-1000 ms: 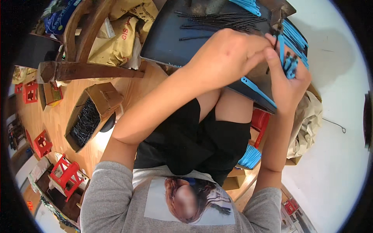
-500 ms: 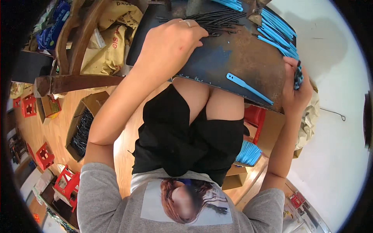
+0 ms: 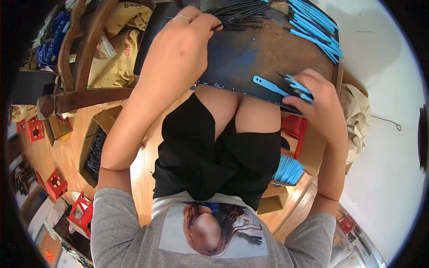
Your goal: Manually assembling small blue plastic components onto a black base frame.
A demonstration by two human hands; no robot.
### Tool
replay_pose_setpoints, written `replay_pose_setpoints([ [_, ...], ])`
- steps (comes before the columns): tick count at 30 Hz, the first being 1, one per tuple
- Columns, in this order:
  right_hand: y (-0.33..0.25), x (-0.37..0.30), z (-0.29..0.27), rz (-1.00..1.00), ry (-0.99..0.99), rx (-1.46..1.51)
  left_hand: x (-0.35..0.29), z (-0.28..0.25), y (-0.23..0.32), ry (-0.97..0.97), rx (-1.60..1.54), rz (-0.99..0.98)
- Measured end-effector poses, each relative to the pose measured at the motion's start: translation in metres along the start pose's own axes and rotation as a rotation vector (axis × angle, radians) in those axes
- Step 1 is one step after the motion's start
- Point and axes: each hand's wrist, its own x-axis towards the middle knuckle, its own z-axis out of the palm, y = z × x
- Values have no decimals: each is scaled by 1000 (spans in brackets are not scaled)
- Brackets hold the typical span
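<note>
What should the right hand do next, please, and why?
Perhaps the right hand should pinch up the flat, plastic-looking blue strip with two holes: it lies on the dark, worn board, its lower end hidden by this hand, which holds a blue-and-black bundle.

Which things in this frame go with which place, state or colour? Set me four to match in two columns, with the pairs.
1. Left hand
2. Right hand
3. Two-holed blue strip
4. Shorts

A. black
B. lying at the near edge of the dark tabletop
C. holding a bunch of blue and black strips
D. at the thin black strips

Pairs: 1-D, 2-C, 3-B, 4-A
</note>
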Motion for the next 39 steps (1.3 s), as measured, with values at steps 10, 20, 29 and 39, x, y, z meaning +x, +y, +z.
replay_pose_setpoints([
  [10, -16, 12, -3, 2, -161, -290, -3, 22, 26, 56, -330, 263],
  [20, -12, 28, 9, -33, -137, -303, -3, 28, 27, -83, -427, 107],
  [29, -8, 28, 7, -231, 30, -330, 8, 10, 18, -374, -574, -105],
  [39, -13, 28, 6, -402, 518, -437, 2, 17, 21, -71, -450, 143],
])
